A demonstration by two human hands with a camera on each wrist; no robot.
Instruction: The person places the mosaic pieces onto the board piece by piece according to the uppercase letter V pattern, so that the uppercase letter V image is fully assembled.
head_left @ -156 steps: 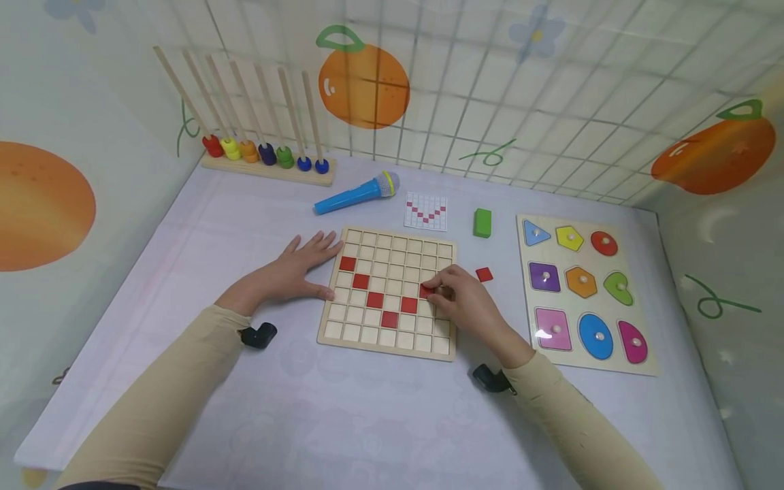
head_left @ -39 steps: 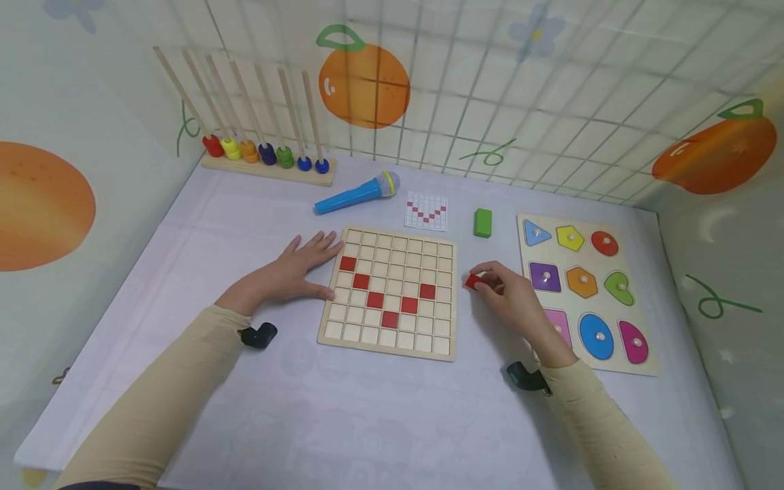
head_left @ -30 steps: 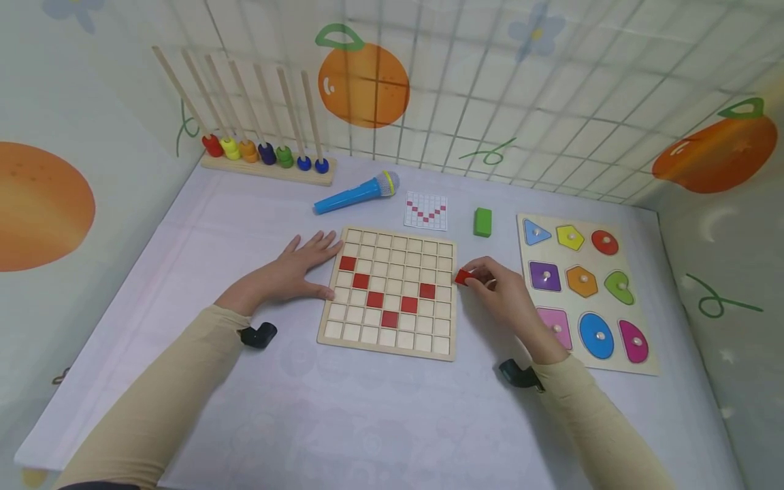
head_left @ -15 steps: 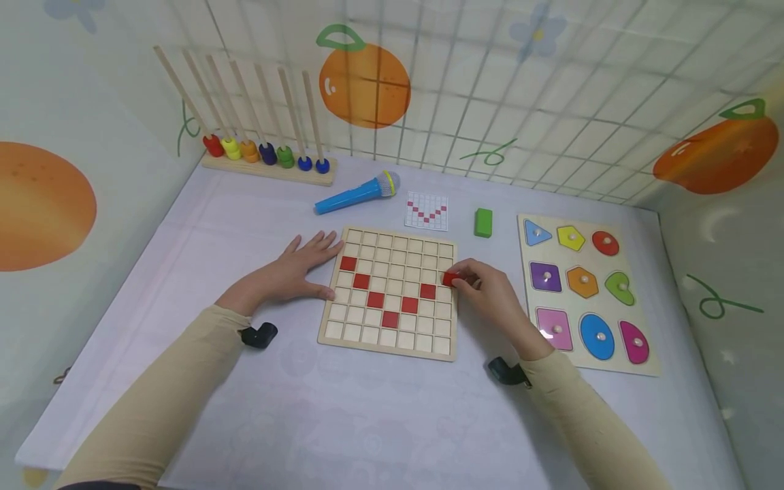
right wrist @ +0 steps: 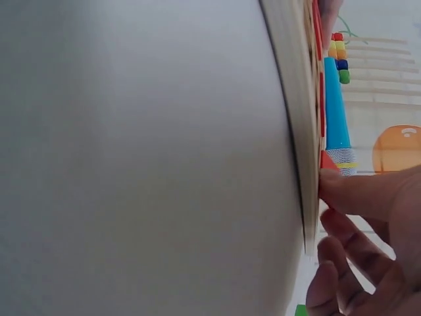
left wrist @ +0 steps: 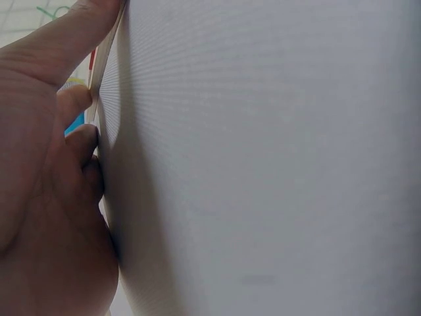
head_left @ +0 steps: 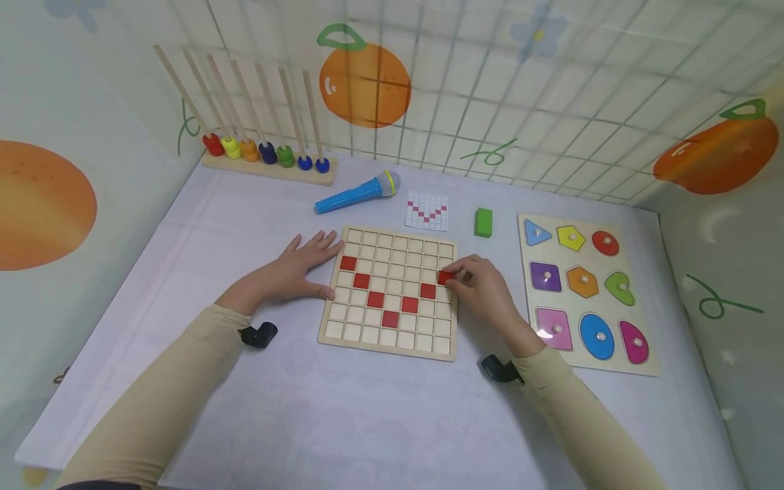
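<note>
My right hand [head_left: 484, 289] pinches a red square tile [head_left: 445, 278] between thumb and fingers at the right edge of the wooden grid board [head_left: 386, 350]. In the right wrist view the thumb presses against this tile [right wrist: 328, 161], tilted over the board's rim. Several red tiles lie in the board's cells in a V, including one [head_left: 428, 291] just left of the held tile. My left hand [head_left: 292, 272] lies with fingers spread, its fingertips and thumb at the board's left edge. The left wrist view shows that hand [left wrist: 52, 151] beside the board's edge.
Behind the board lie a blue toy microphone [head_left: 352, 196], a small pattern card [head_left: 427, 211] with a red V and a green block [head_left: 483, 222]. A peg stacker with coloured beads [head_left: 269, 171] stands back left. A shape puzzle board [head_left: 588, 361] lies to the right.
One red tile was set in the board earlier. My right hand then picked the loose tile from the table and carried it left onto the board's right edge. My left hand stayed put.
</note>
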